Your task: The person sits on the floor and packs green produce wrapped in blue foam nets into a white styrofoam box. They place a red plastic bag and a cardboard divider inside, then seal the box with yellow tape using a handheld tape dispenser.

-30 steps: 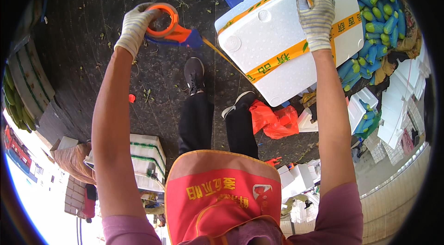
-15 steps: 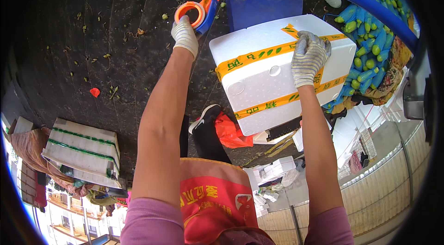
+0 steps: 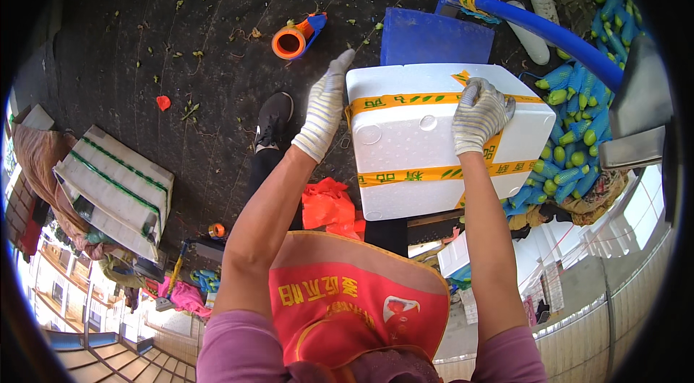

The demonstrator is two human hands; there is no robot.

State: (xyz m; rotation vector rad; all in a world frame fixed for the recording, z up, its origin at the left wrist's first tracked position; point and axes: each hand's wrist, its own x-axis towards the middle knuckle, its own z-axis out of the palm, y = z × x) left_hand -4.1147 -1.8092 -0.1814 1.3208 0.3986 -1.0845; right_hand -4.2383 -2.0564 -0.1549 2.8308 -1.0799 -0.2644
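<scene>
A white foam box is bound with yellow printed packing tape. My right hand, in a striped knit glove, rests on the box's upper edge with its fingers curled against it. Beside the box's left end is my left hand, gloved alike, fingers stretched out and holding nothing. Whether its palm touches the foam I cannot tell. An orange and blue tape dispenser lies on the dark ground farther left, apart from that hand.
Behind the box is a blue panel with a curved blue bar. Green vegetables in blue netting are heaped at the right. A green-strapped pale box sits at the left, and a red plastic bag lies by my legs.
My left hand has let go of the tape dispenser, now on the ground, and moved to the box's left end. The right hand stays on the box. The view has shifted.
</scene>
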